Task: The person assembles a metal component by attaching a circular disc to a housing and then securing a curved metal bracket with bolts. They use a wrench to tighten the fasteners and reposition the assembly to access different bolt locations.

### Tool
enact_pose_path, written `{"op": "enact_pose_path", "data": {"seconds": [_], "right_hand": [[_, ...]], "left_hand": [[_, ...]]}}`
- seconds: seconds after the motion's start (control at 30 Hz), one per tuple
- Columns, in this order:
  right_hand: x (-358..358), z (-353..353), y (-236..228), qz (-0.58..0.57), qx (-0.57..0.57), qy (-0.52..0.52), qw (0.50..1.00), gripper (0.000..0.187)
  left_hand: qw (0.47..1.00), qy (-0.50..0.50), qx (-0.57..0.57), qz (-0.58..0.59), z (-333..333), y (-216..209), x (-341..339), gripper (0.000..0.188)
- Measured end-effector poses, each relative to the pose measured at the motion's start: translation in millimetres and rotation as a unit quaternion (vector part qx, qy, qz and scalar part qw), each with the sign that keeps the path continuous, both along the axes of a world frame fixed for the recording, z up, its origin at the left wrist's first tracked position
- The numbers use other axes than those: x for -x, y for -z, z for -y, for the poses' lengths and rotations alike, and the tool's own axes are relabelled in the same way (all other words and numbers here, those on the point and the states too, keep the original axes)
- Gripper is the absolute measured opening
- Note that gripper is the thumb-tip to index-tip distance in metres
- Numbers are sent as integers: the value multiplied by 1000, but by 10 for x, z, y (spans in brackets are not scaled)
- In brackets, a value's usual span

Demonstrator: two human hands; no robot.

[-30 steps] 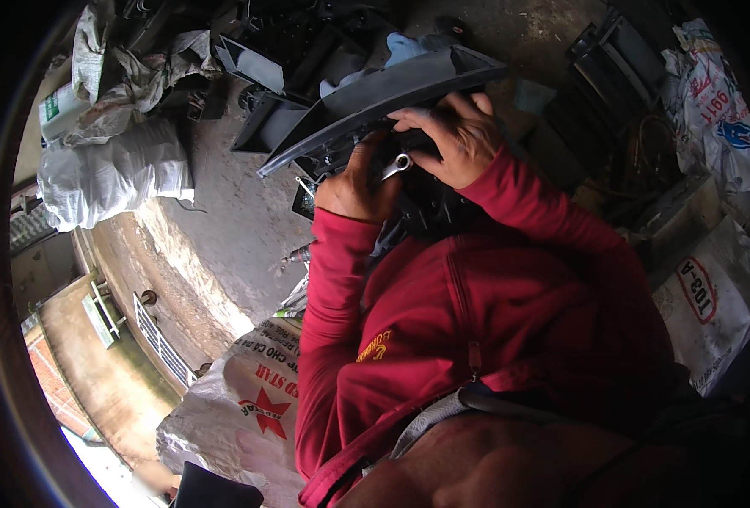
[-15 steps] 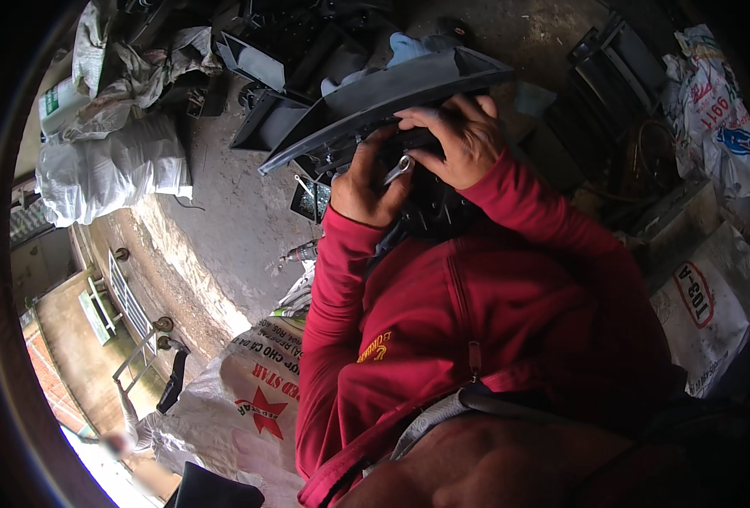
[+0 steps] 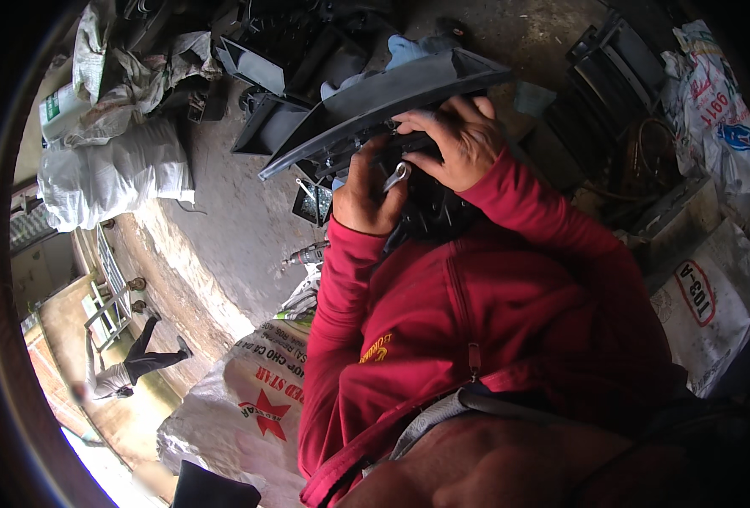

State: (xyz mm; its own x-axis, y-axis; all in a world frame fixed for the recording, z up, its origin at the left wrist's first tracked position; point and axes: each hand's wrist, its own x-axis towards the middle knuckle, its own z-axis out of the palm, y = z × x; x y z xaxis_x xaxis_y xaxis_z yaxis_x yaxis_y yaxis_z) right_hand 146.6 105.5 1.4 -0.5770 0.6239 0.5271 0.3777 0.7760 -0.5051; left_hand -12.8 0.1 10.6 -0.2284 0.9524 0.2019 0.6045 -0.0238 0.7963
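Note:
My left hand (image 3: 368, 193) is closed round a ring spanner (image 3: 398, 176), whose silver ring end sticks up past the thumb. Its fingertips reach in under a long dark grey metal panel (image 3: 392, 95), which stands tilted before me. On the right, my right hand (image 3: 462, 142) is bent against the underside of that panel, with forefinger and thumb curled toward small dark fittings there. Whatever those fingertips pinch is too small or hidden to name. Black parts (image 3: 426, 203) with small studs lie below the hands, partly covered by them.
A small tray of metal fasteners (image 3: 311, 201) sits left of my left hand, near a power drill (image 3: 306, 254). Grey metal housings (image 3: 275, 123) lie beyond. White sacks (image 3: 113, 173) stand left, others right (image 3: 703, 284). Outside, a person (image 3: 125, 372) handles a wheeled frame (image 3: 113, 284).
Both hands stay at the panel with only slight finger shifts; the spanner's ring end has dropped slightly. Outside, the person and wheeled frame have moved farther along, showing more of the person's body.

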Motion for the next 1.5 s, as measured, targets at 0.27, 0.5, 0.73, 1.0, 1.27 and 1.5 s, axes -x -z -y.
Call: {"op": "enact_pose_path", "data": {"seconds": [0.27, 0.5, 0.73, 1.0, 1.27, 1.5], "right_hand": [[-5, 2, -17, -10, 1, -5, 1000, 65], [18, -13, -12, -7, -11, -2, 1000, 62], [26, -6, -20, -15, 2, 1, 1000, 63], [3, 33, 29, -25, -7, 9, 1000, 65], [0, 31, 48, -11, -17, 12, 1000, 62], [2, 14, 90, -8, -29, 10, 999, 61]], "left_hand": [[993, 19, 94, -62, -9, -129, 6, 55], [999, 5, -1, -43, -34, -15, -3, 57], [992, -5, 57, -109, -23, -128, -10, 55], [993, 10, 44, -107, -34, -97, 17, 55], [996, -30, -15, -77, -29, -36, -66, 53], [993, -14, 5, -117, -21, -18, -21, 51]]}}
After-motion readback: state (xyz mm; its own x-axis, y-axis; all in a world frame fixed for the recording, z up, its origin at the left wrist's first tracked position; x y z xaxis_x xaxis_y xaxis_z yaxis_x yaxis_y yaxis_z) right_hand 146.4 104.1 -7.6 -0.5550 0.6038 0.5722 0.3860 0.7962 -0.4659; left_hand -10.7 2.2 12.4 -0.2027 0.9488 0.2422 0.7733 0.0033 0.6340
